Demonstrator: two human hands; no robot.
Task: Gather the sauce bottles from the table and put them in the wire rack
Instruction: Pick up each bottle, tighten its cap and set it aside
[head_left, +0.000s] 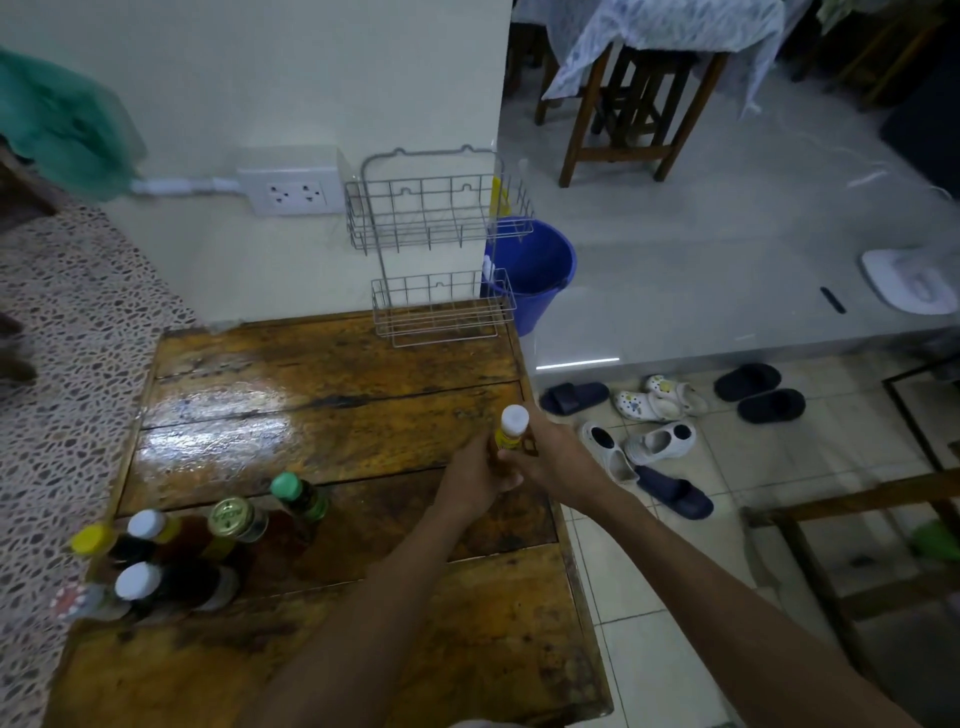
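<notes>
both hands, left hand (475, 475) and right hand (550, 457), wrap around one white-capped bottle (511, 428) over the shiny wooden table (322, 415). six more bottles (171, 551) stand bunched at the table's near left corner. farther off, the thin wire rack (441, 244) with two shelves leans on the wall.

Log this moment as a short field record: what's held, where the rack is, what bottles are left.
held: white-capped bottle with yellow label, upright above the table's right edge
left hand: grip on the bottle's lower part
right hand: grip on the same bottle
wire rack: two tiers, on the wall at the table's far edge, both tiers empty
remaining bottles: clustered at the wooden table near-left corner
</notes>
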